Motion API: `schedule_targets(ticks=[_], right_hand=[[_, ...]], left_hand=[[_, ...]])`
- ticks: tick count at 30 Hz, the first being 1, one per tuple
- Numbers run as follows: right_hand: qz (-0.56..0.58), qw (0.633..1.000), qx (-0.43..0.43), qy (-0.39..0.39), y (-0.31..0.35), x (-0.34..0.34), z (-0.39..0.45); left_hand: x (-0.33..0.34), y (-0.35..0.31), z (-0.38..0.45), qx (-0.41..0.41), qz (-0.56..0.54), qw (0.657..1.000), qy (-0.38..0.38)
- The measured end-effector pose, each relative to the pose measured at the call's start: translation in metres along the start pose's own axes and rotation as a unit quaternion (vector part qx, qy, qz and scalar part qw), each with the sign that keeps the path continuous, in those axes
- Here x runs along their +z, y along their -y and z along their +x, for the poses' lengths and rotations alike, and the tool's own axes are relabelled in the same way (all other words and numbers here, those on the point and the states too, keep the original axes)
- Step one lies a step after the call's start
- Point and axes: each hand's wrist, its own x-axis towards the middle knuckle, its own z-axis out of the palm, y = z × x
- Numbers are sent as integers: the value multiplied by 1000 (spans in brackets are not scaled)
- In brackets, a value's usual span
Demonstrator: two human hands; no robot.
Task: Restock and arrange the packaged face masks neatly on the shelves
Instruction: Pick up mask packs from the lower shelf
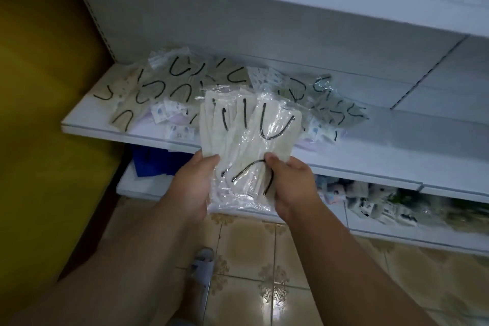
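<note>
A fanned stack of cream face masks in clear plastic packets (246, 135), each with black ear loops, is held upright in front of the white shelf (370, 161). My left hand (191, 185) grips the stack's lower left edge. My right hand (289, 185) grips its lower right edge, thumb on the front packet. Behind the stack, a loose, untidy heap of packaged masks (164, 87) covers the left part of the shelf, and more packets (330, 103) spread to the right of it.
The shelf's right half is bare white board. A lower shelf (449, 235) holds blue items (156, 161) at the left and mixed packets (375, 201) at the right. A yellow wall (39, 87) stands at the left. Tiled floor and a sandalled foot (202, 264) lie below.
</note>
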Motion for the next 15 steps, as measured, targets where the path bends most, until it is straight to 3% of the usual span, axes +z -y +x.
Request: schedule_targets(ticks=[6, 15], right_hand=[[-95, 989, -100, 48, 44, -36, -99], [-147, 971, -187, 11, 116, -15, -166]], left_hand=[[13, -32, -112, 136, 96, 986, -20], [3, -104, -171, 182, 37, 983, -3]])
